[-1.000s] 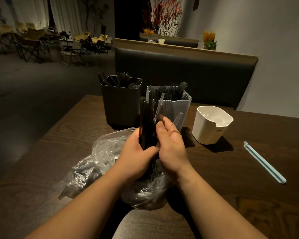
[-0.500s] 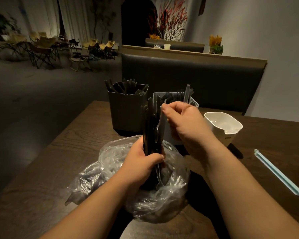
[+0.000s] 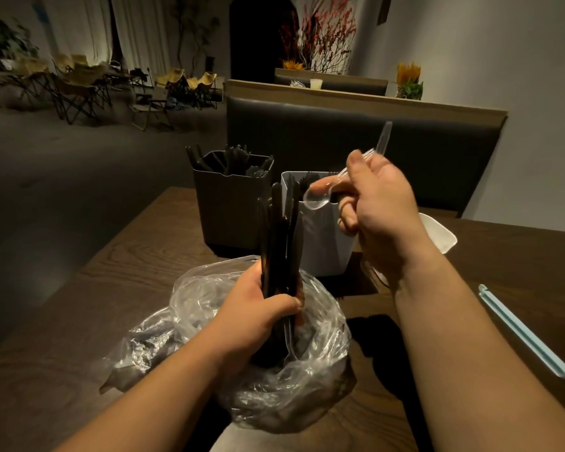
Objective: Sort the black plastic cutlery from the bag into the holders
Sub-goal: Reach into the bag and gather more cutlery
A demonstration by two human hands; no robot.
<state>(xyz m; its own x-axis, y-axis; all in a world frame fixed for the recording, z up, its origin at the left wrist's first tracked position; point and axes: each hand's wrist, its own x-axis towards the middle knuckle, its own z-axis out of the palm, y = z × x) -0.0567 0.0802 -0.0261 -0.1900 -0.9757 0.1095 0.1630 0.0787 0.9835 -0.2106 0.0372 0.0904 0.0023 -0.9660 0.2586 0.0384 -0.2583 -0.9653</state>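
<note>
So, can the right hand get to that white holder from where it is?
Probably yes: the right hand hangs close over the white holder with nothing seen between them, though it is pinching a clear spoon.

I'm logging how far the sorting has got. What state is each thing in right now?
Left hand: grips bundle, upright over the bag.
Right hand: raised, pinches clear spoon.
Bag: open, crumpled, dark cutlery inside.
Dark holder: upright, holds black cutlery.
Grey holder: upright, holds black cutlery.
White holder: mostly hidden behind right hand.
Blue clip: lies flat, apart from bag.
</note>
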